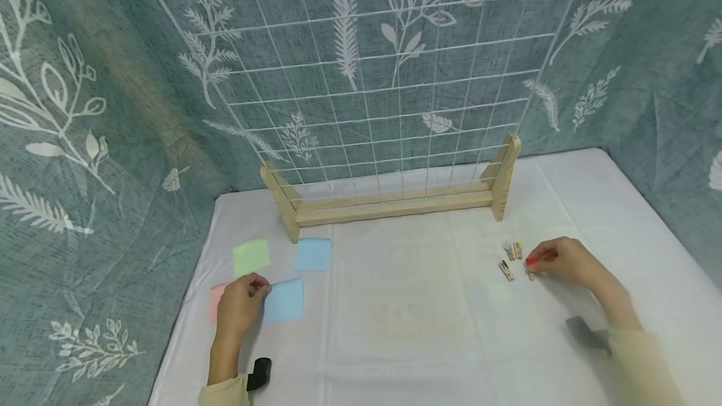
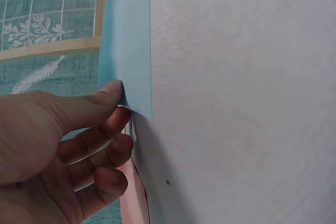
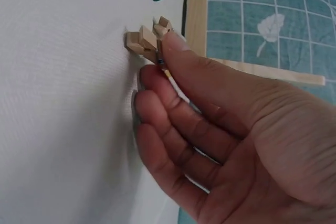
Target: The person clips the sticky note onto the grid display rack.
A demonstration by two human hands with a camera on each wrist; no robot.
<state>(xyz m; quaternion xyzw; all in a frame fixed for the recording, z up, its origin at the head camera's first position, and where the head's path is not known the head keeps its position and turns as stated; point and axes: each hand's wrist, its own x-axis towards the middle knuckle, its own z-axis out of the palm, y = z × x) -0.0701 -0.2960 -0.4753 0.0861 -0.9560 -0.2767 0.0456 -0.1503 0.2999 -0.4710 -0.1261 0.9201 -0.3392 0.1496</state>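
At the left of the table, my left hand (image 1: 239, 302) pinches the near left corner of a blue paper square (image 1: 286, 301) between thumb and fingers. In the left wrist view the thumb lies on top of that blue square (image 2: 128, 51). Partly under this hand is a pink paper square (image 1: 217, 301). On the right, my right hand (image 1: 566, 260) pinches a small wooden clothespin (image 3: 140, 41) with a red end (image 1: 531, 262). Beside it lie several more clothespins, one dark-tipped (image 1: 506, 270) and one with yellow (image 1: 518, 250). My right fingers hide part of the held clothespin.
A green paper square (image 1: 251, 257) and another blue square (image 1: 312, 254) lie behind my left hand. At the back stands a white wire grid (image 1: 369, 121) on a wooden base (image 1: 395, 207). Patterned cloth (image 1: 113, 143) surrounds the white-covered table (image 1: 395, 343).
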